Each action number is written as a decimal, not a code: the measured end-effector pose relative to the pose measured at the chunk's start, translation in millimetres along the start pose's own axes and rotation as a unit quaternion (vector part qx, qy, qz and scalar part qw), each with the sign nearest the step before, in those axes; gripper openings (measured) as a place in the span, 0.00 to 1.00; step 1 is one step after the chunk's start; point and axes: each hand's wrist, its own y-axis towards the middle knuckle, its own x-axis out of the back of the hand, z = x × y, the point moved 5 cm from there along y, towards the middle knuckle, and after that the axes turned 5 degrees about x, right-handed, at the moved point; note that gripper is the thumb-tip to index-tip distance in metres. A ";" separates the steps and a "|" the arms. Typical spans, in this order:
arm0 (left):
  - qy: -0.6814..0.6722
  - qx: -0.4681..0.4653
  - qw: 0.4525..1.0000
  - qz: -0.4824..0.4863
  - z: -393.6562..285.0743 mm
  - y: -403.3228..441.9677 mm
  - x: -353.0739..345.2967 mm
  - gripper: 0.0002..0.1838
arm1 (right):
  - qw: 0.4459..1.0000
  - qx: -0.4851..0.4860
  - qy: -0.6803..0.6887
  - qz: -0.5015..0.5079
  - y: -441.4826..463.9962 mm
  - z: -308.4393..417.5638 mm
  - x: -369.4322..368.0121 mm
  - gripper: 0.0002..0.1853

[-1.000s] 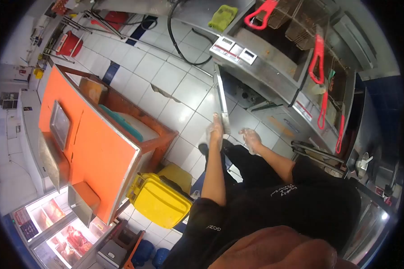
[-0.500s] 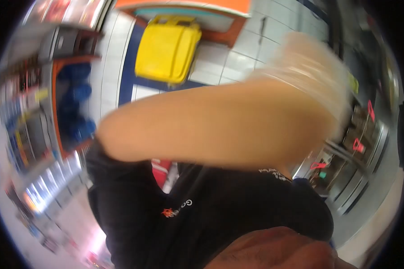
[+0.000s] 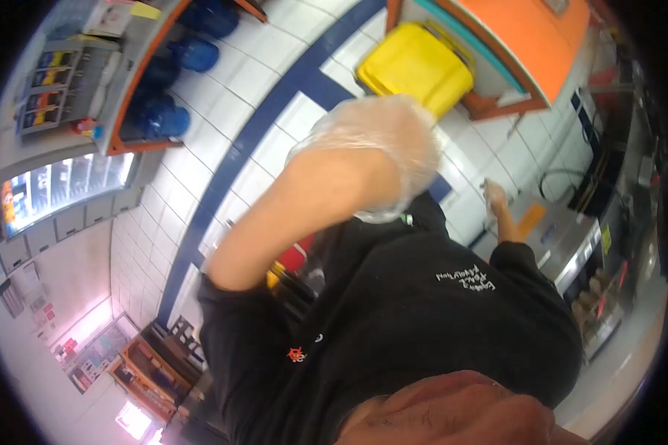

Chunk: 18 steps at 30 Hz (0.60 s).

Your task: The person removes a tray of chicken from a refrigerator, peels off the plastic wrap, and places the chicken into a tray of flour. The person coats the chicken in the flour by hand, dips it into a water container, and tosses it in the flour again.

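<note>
My left hand is raised close to the camera in a clear, loose plastic glove. The wrist is bent, and the back of the hand and glove hide the fingers. Behind it, farther off, is a yellow bin. Lower and to the right, my right hand, also in a clear glove, is held out over the tiled floor, left of a steel fryer unit. Its small visible fingers look extended, and nothing shows in them.
An orange-topped table stands beyond the yellow bin. Blue water jugs sit on a shelf at the upper left. A lit glass-door cooler is at the far left. Fryer baskets are at the right edge.
The view has turned leftward, away from the fryers. My left hand has come up near the camera from low over the floor. My right hand, hidden half a second ago, shows again.
</note>
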 end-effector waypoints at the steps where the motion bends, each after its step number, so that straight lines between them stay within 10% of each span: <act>1: -0.062 0.045 0.997 -0.031 -8.6 5.3 -6.9 0.16 | 0.999 0.035 -0.008 -0.006 16.2 8.9 8.3 0.22; 3: -0.164 0.088 0.981 -0.063 120.7 2.2 -35.1 0.22 | 0.977 0.186 -0.101 -0.036 52.9 82.9 -13.4 0.24; 5: -0.175 0.142 0.973 -0.059 191.2 3.9 -52.4 0.24 | 0.994 0.020 -0.103 0.033 62.3 143.9 -16.7 0.20; 7: -0.181 0.152 0.967 -0.097 240.9 16.2 -61.3 0.25 | 0.994 0.103 -0.047 0.012 96.4 137.0 -28.7 0.20; 11: -0.280 0.200 0.934 -0.098 371.1 50.2 -46.4 0.24 | 0.992 -0.080 0.023 0.091 191.4 183.0 -61.5 0.19; 14: -0.339 0.279 0.891 -0.119 483.5 74.7 -64.9 0.22 | 0.995 0.045 0.077 0.034 256.2 276.9 -58.5 0.16; 15: -0.332 0.322 0.879 -0.118 537.6 82.9 -109.8 0.23 | 0.990 0.134 0.042 0.023 297.8 276.6 -78.1 0.16; 18: -0.265 0.468 0.841 -0.060 667.0 90.3 -236.8 0.30 | 0.964 -0.041 0.261 0.028 341.1 389.4 -49.9 0.10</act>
